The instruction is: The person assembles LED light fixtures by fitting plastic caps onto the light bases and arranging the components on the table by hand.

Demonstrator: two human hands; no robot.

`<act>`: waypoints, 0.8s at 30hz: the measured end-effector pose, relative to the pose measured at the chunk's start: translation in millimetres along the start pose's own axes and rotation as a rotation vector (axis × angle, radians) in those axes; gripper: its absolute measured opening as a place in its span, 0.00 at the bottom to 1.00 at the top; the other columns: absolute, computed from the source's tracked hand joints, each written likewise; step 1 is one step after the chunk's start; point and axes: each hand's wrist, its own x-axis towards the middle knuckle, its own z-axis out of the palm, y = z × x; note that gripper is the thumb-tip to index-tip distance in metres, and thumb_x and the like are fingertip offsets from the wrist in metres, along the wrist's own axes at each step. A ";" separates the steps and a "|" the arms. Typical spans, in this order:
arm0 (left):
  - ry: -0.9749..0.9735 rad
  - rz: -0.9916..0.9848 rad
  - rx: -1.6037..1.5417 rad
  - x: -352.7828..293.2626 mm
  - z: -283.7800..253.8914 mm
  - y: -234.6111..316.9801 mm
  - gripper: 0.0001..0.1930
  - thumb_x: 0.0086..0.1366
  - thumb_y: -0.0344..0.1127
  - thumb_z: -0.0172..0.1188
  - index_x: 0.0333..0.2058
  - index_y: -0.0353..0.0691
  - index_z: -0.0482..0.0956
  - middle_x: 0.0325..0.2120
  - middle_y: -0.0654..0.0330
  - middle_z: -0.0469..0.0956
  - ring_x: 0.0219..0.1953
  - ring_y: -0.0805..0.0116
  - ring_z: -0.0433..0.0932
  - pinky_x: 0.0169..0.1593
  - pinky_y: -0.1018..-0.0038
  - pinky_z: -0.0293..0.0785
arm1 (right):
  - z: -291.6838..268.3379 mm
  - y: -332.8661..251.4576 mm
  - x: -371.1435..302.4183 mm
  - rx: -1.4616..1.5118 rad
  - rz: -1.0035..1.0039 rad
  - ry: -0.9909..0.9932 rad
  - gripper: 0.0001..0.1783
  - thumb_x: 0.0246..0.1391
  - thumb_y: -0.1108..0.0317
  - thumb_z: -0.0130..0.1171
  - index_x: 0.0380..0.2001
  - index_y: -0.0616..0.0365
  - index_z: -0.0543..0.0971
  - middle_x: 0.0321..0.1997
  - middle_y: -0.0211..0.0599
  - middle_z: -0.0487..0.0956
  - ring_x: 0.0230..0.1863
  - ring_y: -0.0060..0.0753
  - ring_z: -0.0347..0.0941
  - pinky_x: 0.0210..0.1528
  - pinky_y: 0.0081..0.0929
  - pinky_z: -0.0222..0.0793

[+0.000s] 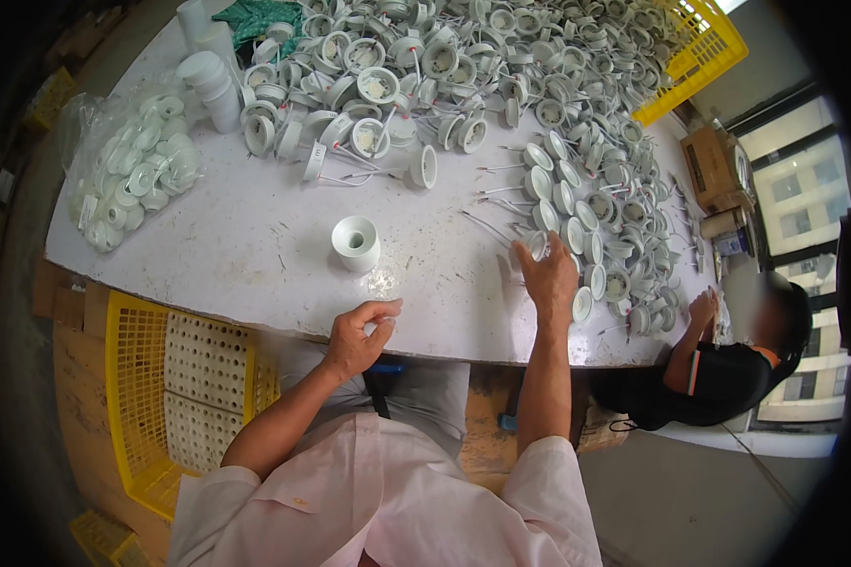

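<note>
My right hand [550, 280] has its fingers closed round a small white round lamp housing [539, 244], at the left side of rows of similar lamps. Wires trail leftward from these lamps. At the table's front edge, my left hand [357, 338] is curled, with thumb and forefinger close together. A whitish bit shows between them, too small to name. Just beyond that hand, a white cylinder [355, 244] with a funnel-shaped hollow stands upright on the white table [255, 255]. A few lamp housings with wires, one of them a white ring-faced housing [423, 168], lie farther back.
A large heap of wired lamp housings [444, 61] covers the back. At left lie a clear bag [132, 175] of white round parts and stacked white cylinders [210, 90]. Yellow crates [128, 406] stand below left and back right. Another person [728, 378] sits at right.
</note>
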 end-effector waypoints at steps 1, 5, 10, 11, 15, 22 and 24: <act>-0.008 0.003 -0.004 0.3 0.6 0.0 0.10 0.60 0.26 0.56 0.40 0.35 0.78 0.43 0.54 0.82 0.37 0.70 0.80 0.44 0.76 0.75 | -3.7 -5.5 -4.3 0.000 0.003 0.080 0.37 0.44 0.47 0.68 0.52 0.63 0.73 0.48 0.55 0.77 0.43 0.55 0.77 0.44 0.42 0.73; -0.033 -0.044 -0.030 -3.7 -5.7 0.3 0.09 0.62 0.25 0.54 0.41 0.34 0.77 0.44 0.52 0.80 0.43 0.70 0.78 0.48 0.76 0.73 | 13.7 -56.5 -21.3 0.352 -0.033 0.082 0.31 0.46 0.57 0.69 0.52 0.57 0.74 0.50 0.48 0.76 0.41 0.52 0.77 0.43 0.39 0.74; -0.124 -0.095 -0.071 -3.2 -2.9 -2.8 0.09 0.64 0.23 0.52 0.43 0.31 0.75 0.47 0.48 0.78 0.50 0.68 0.76 0.53 0.75 0.71 | 65.7 -101.0 3.7 0.494 -0.393 0.098 0.43 0.42 0.60 0.71 0.61 0.58 0.65 0.59 0.51 0.68 0.60 0.53 0.63 0.60 0.41 0.63; -0.074 -0.074 -0.101 -4.7 -3.8 -4.8 0.09 0.64 0.24 0.53 0.41 0.32 0.76 0.46 0.50 0.79 0.46 0.70 0.77 0.50 0.76 0.72 | 75.9 -111.3 15.5 0.513 -0.389 0.106 0.43 0.42 0.60 0.71 0.61 0.58 0.65 0.59 0.51 0.68 0.60 0.53 0.63 0.60 0.41 0.63; -0.031 -0.051 -0.158 -6.8 -3.0 -4.5 0.08 0.63 0.24 0.53 0.40 0.32 0.77 0.45 0.51 0.80 0.42 0.71 0.79 0.47 0.77 0.74 | 99.7 -127.3 54.2 0.521 -0.317 -0.077 0.53 0.35 0.55 0.73 0.64 0.60 0.60 0.63 0.54 0.64 0.64 0.57 0.58 0.65 0.42 0.57; -0.099 -0.085 -0.072 -7.5 -6.6 -6.1 0.09 0.64 0.21 0.51 0.42 0.29 0.75 0.48 0.46 0.77 0.50 0.65 0.77 0.57 0.72 0.70 | 100.8 -140.8 75.5 0.723 -0.217 -0.330 0.52 0.33 0.55 0.74 0.62 0.62 0.64 0.59 0.59 0.68 0.60 0.52 0.64 0.61 0.38 0.62; -0.016 -0.023 -0.073 -6.1 -4.3 -5.7 0.08 0.63 0.24 0.54 0.40 0.32 0.78 0.43 0.51 0.81 0.43 0.70 0.80 0.48 0.76 0.75 | 101.1 -143.0 72.3 0.737 -0.218 -0.355 0.51 0.32 0.55 0.74 0.61 0.62 0.65 0.59 0.58 0.68 0.60 0.52 0.65 0.60 0.38 0.63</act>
